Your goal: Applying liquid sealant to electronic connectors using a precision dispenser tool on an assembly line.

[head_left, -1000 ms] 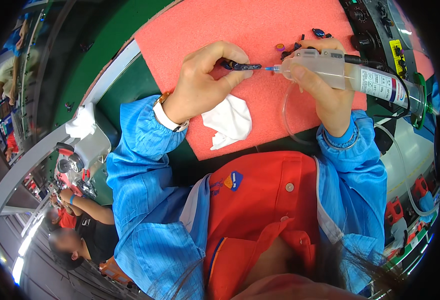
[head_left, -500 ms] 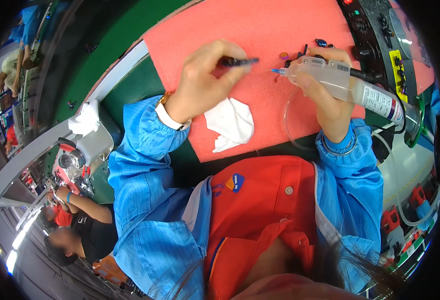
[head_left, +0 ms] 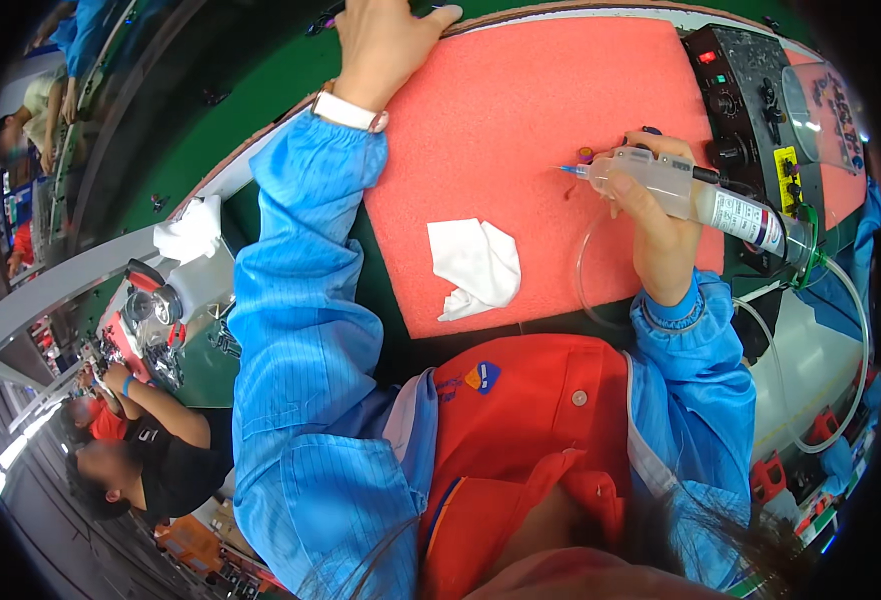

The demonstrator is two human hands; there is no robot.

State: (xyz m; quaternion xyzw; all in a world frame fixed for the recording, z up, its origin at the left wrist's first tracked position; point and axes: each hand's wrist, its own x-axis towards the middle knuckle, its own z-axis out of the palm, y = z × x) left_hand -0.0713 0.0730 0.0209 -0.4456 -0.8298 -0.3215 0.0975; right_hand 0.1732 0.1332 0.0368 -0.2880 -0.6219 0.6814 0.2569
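Two separated hands: right hand (head_left: 666, 230) clamped round a translucent plastic dispensing syringe (head_left: 671, 185) over the right of a pink foam pad (head_left: 521, 110); left hand (head_left: 383, 50) far left, grip unclear. Dispensing seems paused; resuming calls for steady tip placement.

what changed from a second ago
The left hand moved from the nozzle to the far-left corner of the pink mat; whether it still holds the black part is unclear. The right hand still grips the syringe; the white cloth stays on the mat.
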